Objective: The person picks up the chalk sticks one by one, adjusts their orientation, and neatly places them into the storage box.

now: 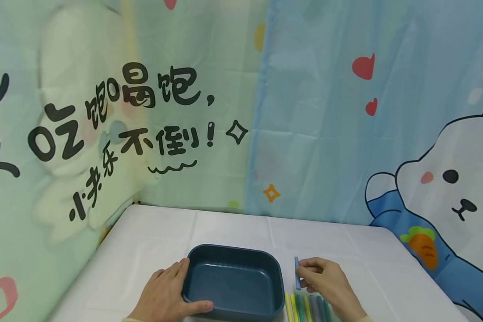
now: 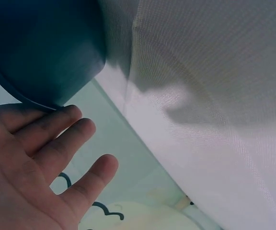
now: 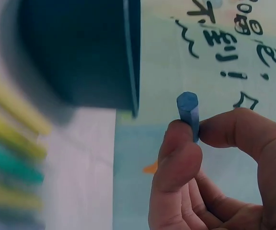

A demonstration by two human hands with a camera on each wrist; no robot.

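A dark blue rectangular tub (image 1: pixel 233 286) with rounded corners stands on the white-covered table. My left hand (image 1: pixel 167 288) lies against its left side, thumb along the front rim and fingers fairly straight; the left wrist view shows those fingers (image 2: pixel 56 143) touching the rim. To the right of the tub, my right hand (image 1: pixel 326 277) pinches a blue hexagonal stick (image 3: pixel 189 112) between thumb and fingers, held upright in the head view. Below that hand lies a row of coloured sticks (image 1: pixel 298 307) in yellow, green and grey, partly covered by the hand and cut by the frame edge.
The white tablecloth (image 1: pixel 161 232) spreads behind and beside the tub. Printed curtains (image 1: pixel 314 134) hang along the table's back and left edges. In the right wrist view, the coloured sticks (image 3: pixel 13 163) are blurred beside the tub.
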